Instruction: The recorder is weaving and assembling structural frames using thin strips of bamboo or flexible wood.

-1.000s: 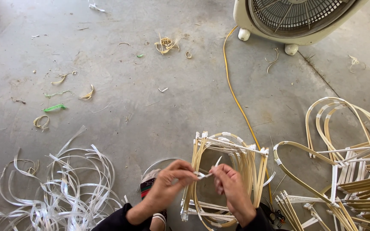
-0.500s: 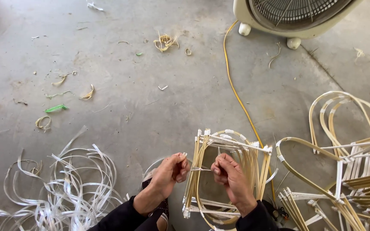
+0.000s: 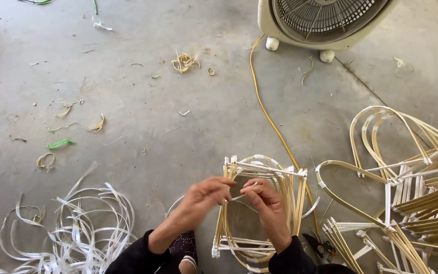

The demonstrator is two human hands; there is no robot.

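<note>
- We have the bamboo frame (image 3: pixel 259 203) lying on the concrete floor (image 3: pixel 178 116) at its near edge, right of centre, directly under both hands.
- Our left hand (image 3: pixel 204 195) has thumb and forefinger pressed together on a thin white strip (image 3: pixel 239 195), the other fingers curled loosely.
- Our right hand (image 3: pixel 267 200) pinches the other end of the same strip, fingers bunched close; the strip runs taut between the two hands over the frame.
- The frame is built of pale yellow split slats, flat and smooth, bound at the corners with white wraps; curved hoops sit inside the straight rails.
- We judge the frame light and springy, stiff along the slats but liable to rack or split at the bound corners; hold it by a straight rail near a corner, not by a hoop.
- We judge the strip thin, flexible and somewhat slippery; grip it close to the working point.
- A tangle of loose white strips (image 3: pixel 72 233) lies at the near left edge of the floor.
- A stack of finished frames (image 3: pixel 411 193) occupies the right edge.
- A box fan (image 3: pixel 325 23) stands at the far edge, its yellow cable (image 3: pixel 269 119) running toward us past the frame.
- Dark scissors (image 3: pixel 318 246) lie just beside the frame's right side.
- Offcuts and shavings (image 3: pixel 183 62) are scattered across the far floor.
</note>
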